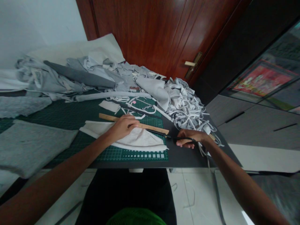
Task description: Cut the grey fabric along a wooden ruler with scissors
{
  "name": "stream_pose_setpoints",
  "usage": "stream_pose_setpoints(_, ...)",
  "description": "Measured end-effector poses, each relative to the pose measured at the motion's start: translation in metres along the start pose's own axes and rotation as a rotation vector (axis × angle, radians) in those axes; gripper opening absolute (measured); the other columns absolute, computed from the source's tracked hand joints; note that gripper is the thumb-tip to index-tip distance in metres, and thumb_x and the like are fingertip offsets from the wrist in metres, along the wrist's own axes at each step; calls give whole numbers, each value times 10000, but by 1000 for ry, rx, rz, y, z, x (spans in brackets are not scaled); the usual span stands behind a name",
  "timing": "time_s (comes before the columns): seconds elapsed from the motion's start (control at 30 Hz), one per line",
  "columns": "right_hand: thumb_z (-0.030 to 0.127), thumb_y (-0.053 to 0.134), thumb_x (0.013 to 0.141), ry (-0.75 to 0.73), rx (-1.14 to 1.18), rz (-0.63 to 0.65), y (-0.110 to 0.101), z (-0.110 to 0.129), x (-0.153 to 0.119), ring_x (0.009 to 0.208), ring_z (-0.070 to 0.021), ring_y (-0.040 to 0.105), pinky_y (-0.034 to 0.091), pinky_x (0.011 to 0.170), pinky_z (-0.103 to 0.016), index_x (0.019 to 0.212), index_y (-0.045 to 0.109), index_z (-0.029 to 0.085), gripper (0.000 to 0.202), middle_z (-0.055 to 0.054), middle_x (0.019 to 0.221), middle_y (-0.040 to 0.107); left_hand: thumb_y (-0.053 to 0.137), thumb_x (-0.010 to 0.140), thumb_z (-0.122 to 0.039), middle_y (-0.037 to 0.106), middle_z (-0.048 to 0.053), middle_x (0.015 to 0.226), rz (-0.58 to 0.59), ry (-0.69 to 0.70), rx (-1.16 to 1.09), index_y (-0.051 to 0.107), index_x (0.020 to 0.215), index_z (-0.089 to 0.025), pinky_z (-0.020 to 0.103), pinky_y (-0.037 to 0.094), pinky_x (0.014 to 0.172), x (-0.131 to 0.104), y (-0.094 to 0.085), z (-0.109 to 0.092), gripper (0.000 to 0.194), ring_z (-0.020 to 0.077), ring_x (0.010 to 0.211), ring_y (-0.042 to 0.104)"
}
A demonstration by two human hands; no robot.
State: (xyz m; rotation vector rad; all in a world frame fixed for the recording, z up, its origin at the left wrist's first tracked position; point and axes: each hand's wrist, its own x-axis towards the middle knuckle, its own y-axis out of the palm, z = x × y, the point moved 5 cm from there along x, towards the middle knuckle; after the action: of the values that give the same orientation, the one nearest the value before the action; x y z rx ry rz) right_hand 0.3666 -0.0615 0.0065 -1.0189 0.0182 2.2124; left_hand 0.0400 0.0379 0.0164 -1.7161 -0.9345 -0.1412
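Observation:
My left hand (pixel 124 126) is closed on a wooden ruler (pixel 154 128), which lies across a piece of white fabric (pixel 138 139). The fabric rests on the green cutting mat (pixel 107 154). Black scissors (pixel 172 137) are in my right hand (pixel 191 137), its fingers wrapped round the handles. Their blades point left, beside the ruler's right end and over the fabric's upper edge. How far the blades are apart cannot be made out.
Grey and white fabric scraps (pixel 185 100) are heaped along the table's back and right side. Grey cloth (pixel 35 140) lies at the left. Thin strips and a dark ruler-like piece (pixel 140 110) lie behind the wooden ruler. A brown door (pixel 140 31) stands behind the table.

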Motion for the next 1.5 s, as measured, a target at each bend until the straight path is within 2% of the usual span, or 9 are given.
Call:
stream_pose_setpoints(0.2, 687, 823, 783, -47, -9, 76, 0, 2, 3, 355, -49, 498, 385, 338, -141, 810, 741, 119, 575, -10, 606, 724, 564, 1045, -243, 744, 56, 917, 8, 0, 7, 777, 1000, -190, 351, 519, 894, -1, -1, -4, 224, 215, 910, 667)
stream_pose_setpoints(0.43, 714, 788, 817, -37, 3, 149, -1, 2, 5, 361, -51, 512, 385, 336, -149, 861, 760, 104, 613, -49, 687, 775, 585, 1035, -211, 734, 55, 902, -14, 2, -1, 778, 988, -184, 346, 509, 875, -3, -1, -4, 200, 212, 897, 660)
stream_pose_setpoints(0.63, 706, 771, 843, -77, -5, 99, 0, 2, 3, 358, -53, 508, 353, 328, -144, 824, 735, 110, 598, -40, 644, 747, 572, 1032, -183, 739, 56, 906, -8, 21, 16, 783, 999, -180, 342, 502, 876, -3, 1, -4, 214, 209, 902, 662)
stream_pose_setpoints(0.8, 719, 779, 825, -70, -13, 93, 1, 3, 2, 354, -58, 513, 355, 338, -146, 749, 687, 116, 614, -27, 587, 704, 576, 1019, -166, 736, 48, 902, -1, 17, 27, 781, 998, -189, 335, 493, 860, -2, 1, -4, 208, 204, 888, 658)
stream_pose_setpoints(1.0, 767, 778, 787, -68, 11, 116, 1, 3, 3, 350, -58, 503, 346, 328, -146, 756, 680, 125, 650, 3, 554, 663, 574, 1016, -172, 728, 50, 881, 8, 12, 25, 781, 975, -187, 332, 478, 836, -2, 2, -3, 211, 207, 876, 653)
stream_pose_setpoints(1.2, 758, 794, 774, -16, 16, 107, 1, 0, 3, 369, -62, 513, 372, 341, -145, 758, 672, 131, 638, 10, 552, 649, 565, 1031, -183, 720, 51, 871, 6, 20, 36, 774, 958, -177, 337, 467, 834, -3, 2, -4, 221, 209, 871, 651)
stream_pose_setpoints(1.33, 694, 834, 768, 13, 29, 74, 1, -3, 1, 394, -66, 517, 409, 370, -147, 781, 678, 134, 582, 43, 531, 599, 573, 1035, -199, 718, 52, 864, 4, 15, 30, 776, 940, -178, 336, 470, 824, -3, 3, -3, 225, 210, 861, 649)
stream_pose_setpoints(1.5, 637, 893, 727, 38, 40, 127, -1, 1, 0, 469, -78, 564, 484, 436, -161, 825, 716, 116, 560, 39, 583, 607, 581, 1028, -198, 729, 51, 887, -10, 2, 12, 781, 978, -191, 340, 489, 850, -3, 2, -4, 206, 212, 884, 654)
